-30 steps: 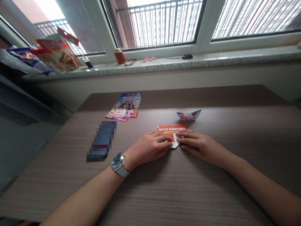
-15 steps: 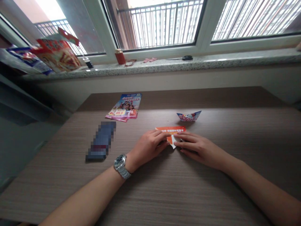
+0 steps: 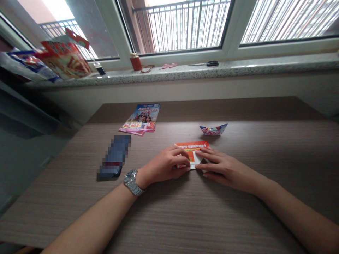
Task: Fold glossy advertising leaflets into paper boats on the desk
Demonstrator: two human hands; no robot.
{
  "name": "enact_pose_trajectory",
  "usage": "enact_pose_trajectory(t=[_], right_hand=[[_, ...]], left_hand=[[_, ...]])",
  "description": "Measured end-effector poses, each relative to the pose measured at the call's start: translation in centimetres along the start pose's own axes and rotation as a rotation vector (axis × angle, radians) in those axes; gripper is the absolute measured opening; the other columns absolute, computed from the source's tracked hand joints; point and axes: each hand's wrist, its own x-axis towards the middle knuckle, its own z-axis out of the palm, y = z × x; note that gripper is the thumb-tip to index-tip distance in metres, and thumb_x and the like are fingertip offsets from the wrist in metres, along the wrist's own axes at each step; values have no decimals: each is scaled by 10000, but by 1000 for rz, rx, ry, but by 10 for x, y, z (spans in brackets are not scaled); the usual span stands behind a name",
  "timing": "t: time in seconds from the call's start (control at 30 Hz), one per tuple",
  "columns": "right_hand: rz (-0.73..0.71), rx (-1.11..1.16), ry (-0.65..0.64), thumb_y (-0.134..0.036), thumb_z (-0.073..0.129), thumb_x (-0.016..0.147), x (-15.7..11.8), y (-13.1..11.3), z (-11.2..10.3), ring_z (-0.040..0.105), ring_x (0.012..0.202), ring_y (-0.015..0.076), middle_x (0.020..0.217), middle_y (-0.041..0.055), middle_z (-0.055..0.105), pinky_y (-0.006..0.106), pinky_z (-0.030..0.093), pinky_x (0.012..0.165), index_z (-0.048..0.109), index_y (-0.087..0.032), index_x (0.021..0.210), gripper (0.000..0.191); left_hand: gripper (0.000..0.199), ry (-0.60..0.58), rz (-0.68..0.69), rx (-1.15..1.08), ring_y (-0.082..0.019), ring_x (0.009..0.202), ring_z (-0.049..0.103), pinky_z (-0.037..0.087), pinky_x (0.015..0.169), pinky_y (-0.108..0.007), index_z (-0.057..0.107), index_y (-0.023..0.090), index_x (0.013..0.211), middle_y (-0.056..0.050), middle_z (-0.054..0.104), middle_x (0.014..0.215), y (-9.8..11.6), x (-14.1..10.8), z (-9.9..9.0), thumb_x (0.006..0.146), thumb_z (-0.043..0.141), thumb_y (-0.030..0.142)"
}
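An orange and white printed paper flyer lies on the table between my hands. Its lower part is folded, with a white flap showing near the fingertips. My left hand, with a metal watch on the wrist, is closed at the flyer's lower left, thumb and forefinger pinching the near edge. On the flyer's right side rests my right hand, its fingers stretched out and pressing the white flap; it covers the right corner. Just beyond the flyer stands a folded paper boat with a colourful print.
To the left are a stack of flyers and a blurred-out phone on the wooden table. The windowsill holds snack bags, a red container and scissors.
My left hand has shifted slightly down and its fingers are more curled. The white flap now lies flatter, with a straight near edge, and more of the flyer's print shows.
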Motion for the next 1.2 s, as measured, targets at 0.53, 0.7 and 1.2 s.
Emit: enact_pose_trajectory(t=[0.53,0.7,1.2], right_hand=[[48,23,3,-284,607,979,1,-3,0,464,1418,332,1543,112,495,599,388,1153,639,-337,1367,393],[43,42,17,-274,617,972,1,-3,0,478,1405,330,1529,123,509,593,409,1139,677,-306,1316,351],[35,38,38,-265,630,964,-1,2,4,490,1394,319,1513,98,532,579,417,1137,676,-333,1313,358]], left_hand=[[207,-32,58,165,-193,969,624,509,872,-345,708,203,1085,-70,677,1106,5,1,0,1020,512,225],[153,73,-34,144,-187,962,641,499,864,-331,649,197,1110,-61,689,1081,2,2,5,1017,548,264],[104,137,-197,158,-177,857,563,452,763,-301,562,185,906,-45,616,925,6,4,8,984,548,252]])
